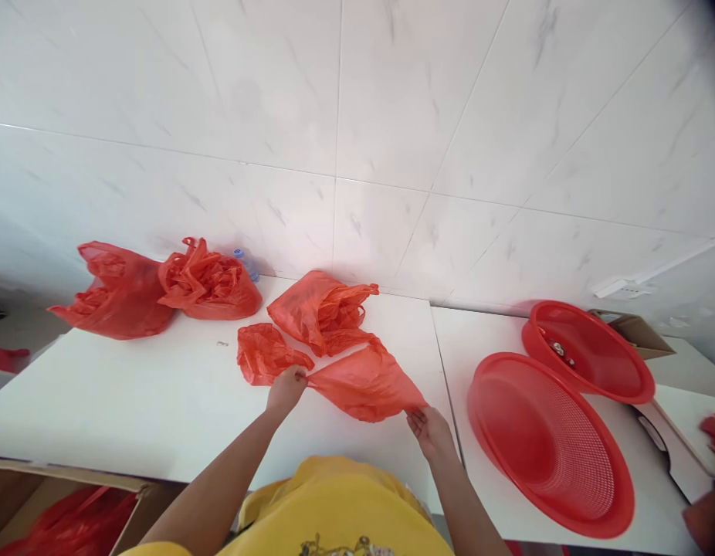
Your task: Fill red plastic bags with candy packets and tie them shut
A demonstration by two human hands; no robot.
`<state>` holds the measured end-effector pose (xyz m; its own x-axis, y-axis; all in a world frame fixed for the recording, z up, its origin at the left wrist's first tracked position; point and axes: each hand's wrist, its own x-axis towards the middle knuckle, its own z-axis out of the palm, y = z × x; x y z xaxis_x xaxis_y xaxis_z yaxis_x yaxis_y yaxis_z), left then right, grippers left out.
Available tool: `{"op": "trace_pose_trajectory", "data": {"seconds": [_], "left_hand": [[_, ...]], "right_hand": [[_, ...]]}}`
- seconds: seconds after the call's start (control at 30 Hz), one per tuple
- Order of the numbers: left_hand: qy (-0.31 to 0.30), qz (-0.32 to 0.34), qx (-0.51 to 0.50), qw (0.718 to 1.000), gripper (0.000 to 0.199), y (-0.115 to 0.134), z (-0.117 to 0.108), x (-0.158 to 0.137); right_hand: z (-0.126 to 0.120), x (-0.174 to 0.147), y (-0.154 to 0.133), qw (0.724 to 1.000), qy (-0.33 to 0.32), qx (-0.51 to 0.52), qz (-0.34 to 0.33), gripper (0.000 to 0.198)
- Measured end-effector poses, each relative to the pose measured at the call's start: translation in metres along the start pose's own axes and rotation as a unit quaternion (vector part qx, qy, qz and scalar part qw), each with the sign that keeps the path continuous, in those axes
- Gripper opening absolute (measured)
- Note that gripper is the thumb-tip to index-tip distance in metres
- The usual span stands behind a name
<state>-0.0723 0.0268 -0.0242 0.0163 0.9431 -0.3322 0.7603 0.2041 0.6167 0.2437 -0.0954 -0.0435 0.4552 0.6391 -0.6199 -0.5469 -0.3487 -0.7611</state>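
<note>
A thin red plastic bag (366,382) is stretched out over the white table (160,401) in front of me. My left hand (286,388) pinches its left corner, while my right hand (430,431) grips the right corner. Just beyond my left fingers lies a small crumpled red bag (265,354). Behind the stretched bag rests a fuller red bag (311,309), its loose handles pointing right. What these bags contain cannot be made out.
Two filled red bags (126,297) and a clear bottle with a blue cap (247,265) stand by the wall at left. A red basket (554,448) and a red basin (594,351) sit at right. A cardboard box (140,510) is below the table's left front edge.
</note>
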Motion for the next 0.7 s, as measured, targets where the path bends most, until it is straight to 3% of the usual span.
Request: {"op": "trace_pose_trajectory", "data": {"seconds": [0.1,0.17,0.27,0.33,0.43,0.53,0.6,0.7], "left_hand": [[-0.016,0.027,0.008,0.999,0.039,-0.005,0.006,-0.013],[-0.006,0.124,0.017,0.992,0.059,0.001,0.018,-0.024],[0.017,0.302,0.053,0.952,0.074,0.019,0.036,-0.038],[0.021,0.353,0.087,0.932,0.077,0.033,0.042,-0.043],[0.027,0.332,0.123,0.935,0.069,0.046,0.039,-0.041],[-0.013,0.241,0.060,0.969,0.038,0.047,0.030,-0.034],[-0.039,0.178,-0.003,0.983,0.024,0.044,0.025,-0.029],[-0.039,0.108,-0.058,0.992,0.018,0.039,0.023,-0.024]], "right_hand": [[-0.002,0.005,-0.001,0.999,0.017,0.026,0.020,0.021],[0.007,0.004,0.001,0.999,0.011,0.026,0.026,0.024],[0.026,-0.004,0.001,0.999,-0.030,0.002,0.025,0.030],[0.036,-0.011,-0.001,0.997,-0.074,-0.024,0.020,0.032],[0.043,-0.020,-0.009,0.989,-0.136,-0.066,0.007,0.031],[0.039,-0.022,-0.021,0.975,-0.166,-0.140,-0.038,0.024],[0.035,-0.022,-0.030,0.965,-0.149,-0.203,-0.076,0.020],[0.036,-0.028,-0.040,0.938,-0.066,-0.304,-0.151,0.032]]}}
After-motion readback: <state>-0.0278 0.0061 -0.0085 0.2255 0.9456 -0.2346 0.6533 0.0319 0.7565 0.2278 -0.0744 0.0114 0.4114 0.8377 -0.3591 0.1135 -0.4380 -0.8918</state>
